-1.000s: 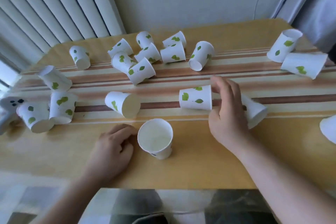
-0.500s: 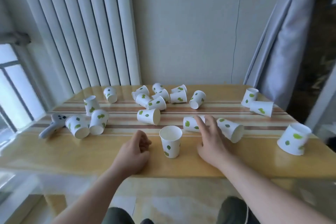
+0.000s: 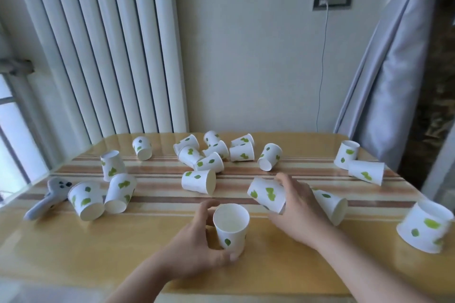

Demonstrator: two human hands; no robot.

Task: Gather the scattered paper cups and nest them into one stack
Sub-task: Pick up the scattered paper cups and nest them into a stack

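My left hand (image 3: 197,243) has closed in from beside the upright cup (image 3: 231,226) and now wraps it, thumb curled across the near base, fingers round the far side. My right hand (image 3: 298,211) has picked up the cup it was only touching a moment ago: that tilted cup (image 3: 267,195) is off the table (image 3: 123,248) now, pinched between thumb and curled fingers, base pointing up and left, mouth toward my palm, just right of the upright one.

The upright cup stands near the middle of the table's front edge, mouth open to me. Just behind my right hand another cup (image 3: 330,205) lies on its side. One more lies on its side (image 3: 199,181) toward the centre, a loose cluster (image 3: 211,152) sits near the back edge, two cups (image 3: 357,163) rest by the back right corner, one upside down (image 3: 426,226) at the right edge, and three (image 3: 105,192) toward the left edge beside a grey handheld device (image 3: 49,195).
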